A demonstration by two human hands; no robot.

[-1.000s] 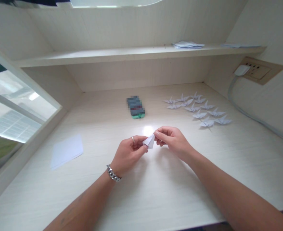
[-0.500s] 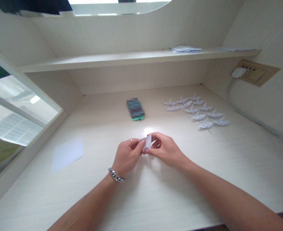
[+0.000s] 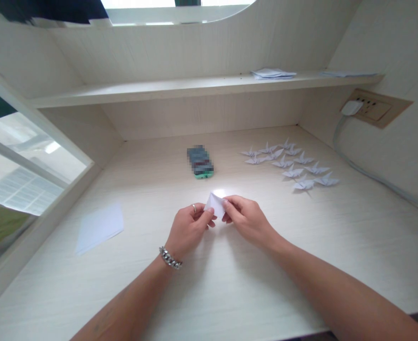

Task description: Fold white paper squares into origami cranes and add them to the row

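Observation:
A small folded piece of white paper is held up between my two hands, a little above the desk, with one pointed corner upward. My left hand, with a ring on one finger and a chain bracelet at the wrist, pinches its left side between thumb and fingers. On the right edge, my right hand grips it with thumb and forefinger. Several folded paper cranes stand in a cluster on the desk, beyond my right hand.
A phone with a green case edge lies on the desk beyond my hands. Flat white sheets lie at the left. More paper rests on the shelf. A plug with a cable sits in the right wall socket.
The folded paper has turned, and its point now faces up with more of its face showing. My right fingers have shifted from around it to its right edge.

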